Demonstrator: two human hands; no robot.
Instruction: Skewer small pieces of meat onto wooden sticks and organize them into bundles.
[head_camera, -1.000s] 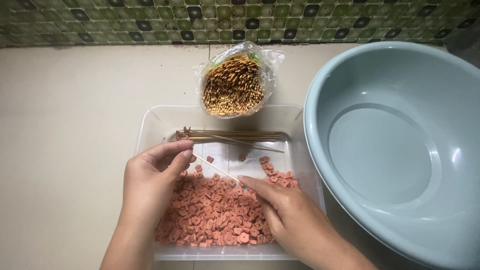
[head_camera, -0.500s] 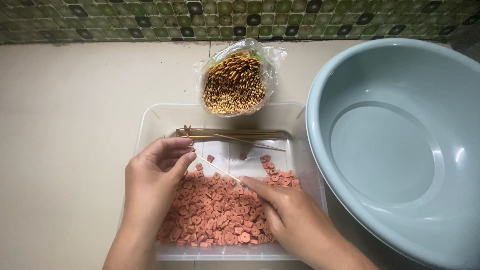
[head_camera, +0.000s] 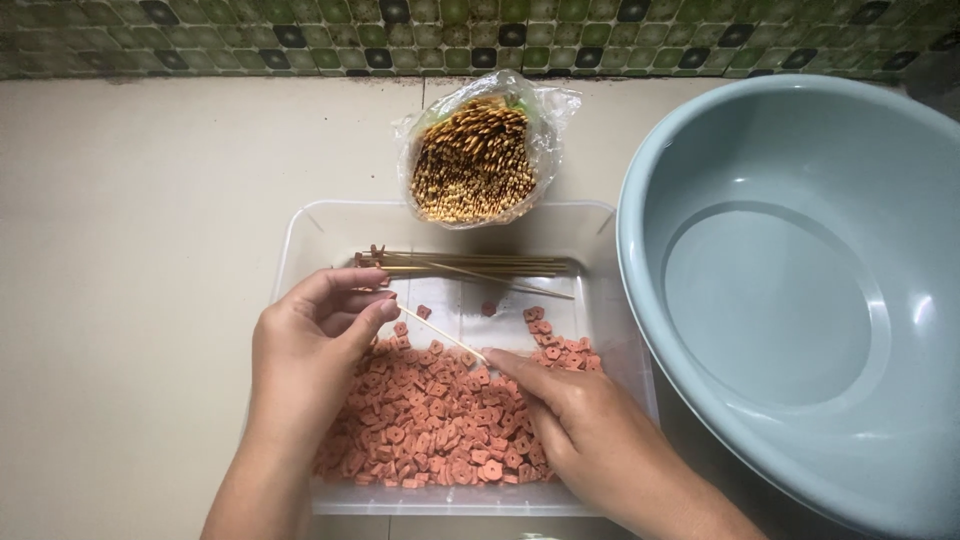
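The thin wooden skewer (head_camera: 440, 335) lay on a slant over the clear plastic tray (head_camera: 300, 240), its long axis running from upper left down to lower right. The left hand (head_camera: 315, 345) pinched its upper end between thumb and forefinger. The right hand (head_camera: 570, 415) rested on the heap of small pink sausage pieces (head_camera: 430, 420), its fingers pressed together at the lower tip.

Against the frame half a second before, little had changed: both hands kept the same places and the skewer kept its tilt.

Whether a piece sat on the lower tip could not be told, since the right fingertips covered it. The wrists ran off the bottom edge. Behind the hands, a row of finished skewers (head_camera: 470, 265) lay crosswise in the tray, a bag of bare sticks (head_camera: 475, 160) stood just beyond it, and a grey-blue basin (head_camera: 800, 300) was cut off at the right.
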